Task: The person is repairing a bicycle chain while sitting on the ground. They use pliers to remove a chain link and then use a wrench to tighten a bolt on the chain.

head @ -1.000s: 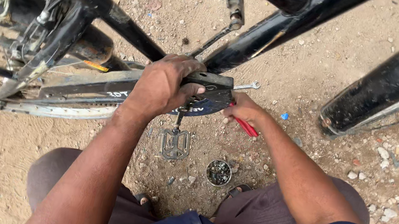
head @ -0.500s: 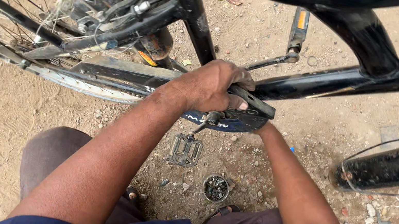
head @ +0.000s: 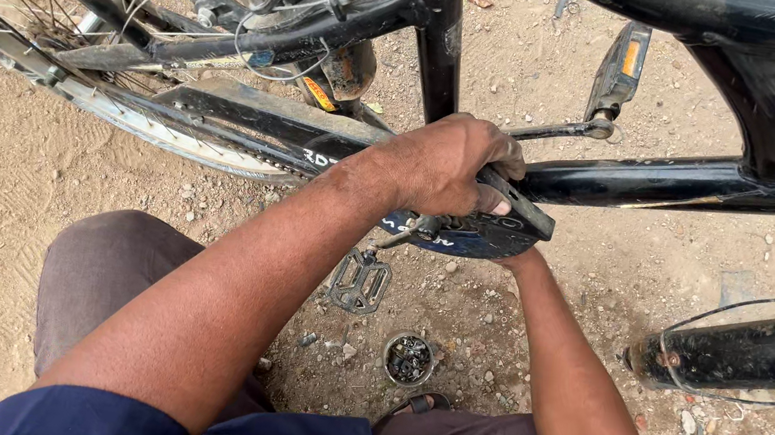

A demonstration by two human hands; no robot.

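My left hand (head: 445, 165) sits at centre frame, fingers curled over the top edge of the black chain cover (head: 477, 230), gripping it closed-fisted. My right hand is hidden under that cover; only the right forearm (head: 566, 384) shows, running in from 5 o'clock, so I cannot tell its grip. The chain cover hangs just below the black frame tube (head: 696, 180), which runs out toward 3 o'clock. It carries a blue patch with pale lettering on its lower face. At 12 o'clock a pedal (head: 621, 64) with an orange reflector sticks up on its crank arm (head: 551, 130). At 10 o'clock, the rear wheel (head: 120, 109), its spokes and the chainstay (head: 250, 117) with small white lettering; a yellow-orange sticker (head: 320, 94) sits on a tube just above. On the dirt at 6 o'clock: 1 loose metal pedal (head: 359, 281), and just beside it, a small round tin (head: 409, 358) of small metal parts. A black mudguard (head: 753, 350) lies at 4 o'clock.
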